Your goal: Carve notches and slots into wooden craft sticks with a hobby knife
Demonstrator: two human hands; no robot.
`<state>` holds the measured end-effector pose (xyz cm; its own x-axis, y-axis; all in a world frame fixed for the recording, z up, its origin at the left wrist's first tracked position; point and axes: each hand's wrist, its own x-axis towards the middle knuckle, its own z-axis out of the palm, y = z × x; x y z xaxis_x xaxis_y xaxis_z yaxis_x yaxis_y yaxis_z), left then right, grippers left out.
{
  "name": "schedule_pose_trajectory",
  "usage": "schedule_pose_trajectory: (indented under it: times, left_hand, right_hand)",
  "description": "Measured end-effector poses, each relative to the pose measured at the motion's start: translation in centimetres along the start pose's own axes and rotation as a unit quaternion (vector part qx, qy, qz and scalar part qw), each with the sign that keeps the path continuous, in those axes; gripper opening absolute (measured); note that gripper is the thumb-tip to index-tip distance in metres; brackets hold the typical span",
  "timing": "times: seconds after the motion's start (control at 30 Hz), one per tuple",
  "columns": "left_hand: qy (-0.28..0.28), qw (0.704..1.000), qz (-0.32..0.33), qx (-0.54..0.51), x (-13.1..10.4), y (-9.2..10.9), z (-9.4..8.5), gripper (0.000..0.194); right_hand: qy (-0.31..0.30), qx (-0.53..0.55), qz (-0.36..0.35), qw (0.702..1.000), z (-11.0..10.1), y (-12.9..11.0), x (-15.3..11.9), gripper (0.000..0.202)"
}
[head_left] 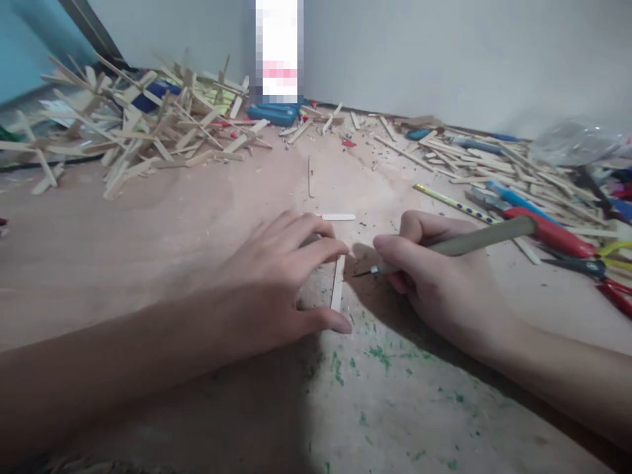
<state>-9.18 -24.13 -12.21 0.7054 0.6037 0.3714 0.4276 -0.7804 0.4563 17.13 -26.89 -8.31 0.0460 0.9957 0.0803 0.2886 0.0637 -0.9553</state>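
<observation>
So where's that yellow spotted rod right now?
In the head view, the yellow spotted rod lies right of centre, just beyond your right hand, between it and the pile of wooden sticks.

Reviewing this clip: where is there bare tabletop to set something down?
Two patches: tabletop between the left-hand stick pile and the left forearm, and the green-flecked stretch between that forearm and the right forearm. Crowded: back left, under that pile, and the right side, with loose sticks and red-handled tools.

Dim, hazy light; soft shadow beneath the right hand (437, 280).
</observation>
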Motion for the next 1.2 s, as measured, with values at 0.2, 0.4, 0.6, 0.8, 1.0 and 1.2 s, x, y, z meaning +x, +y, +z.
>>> schedule_pose_trajectory:
  times: [0.2, 0.4, 0.6, 0.8, 1.0, 1.2]
  left_hand:
    - [0.001, 0.998, 0.021, -0.052, 0.5, 0.7, -0.4, 0.041]
    - [0.016, 0.998, 0.054, -0.034, 1.2, 0.8, -0.8, 0.043]
    - [0.025, 0.998, 0.048, 0.016, 1.4, 0.4, -1.4, 0.028]
    - [0.027, 0.998, 0.048, -0.014, 1.2, -0.8, -0.4, 0.035]
    - [0.014, 0.999, 0.032, -0.014, 1.1, -0.2, -0.5, 0.038]
    - [0.016, 0.999, 0.032, -0.009, 1.1, 0.0, -0.8, 0.037]
  right_hand:
    - [-0.014, -0.015, -0.02, 1.0, -0.6, 0.1, 0.2, 0.059]
    - [-0.026, -0.035, -0.044, 0.998, -1.1, 0.3, 0.3, 0.057]
    - [-0.024, -0.057, -0.079, 0.995, -0.9, 0.1, 0.9, 0.053]
    - [-0.052, -0.077, -0.085, 0.992, -0.6, 0.2, 1.4, 0.053]
    - [-0.057, -0.092, -0.089, 0.99, -0.7, 0.2, 1.3, 0.053]
    - [-0.055, -0.113, -0.074, 0.989, -0.7, 0.2, 1.3, 0.05]
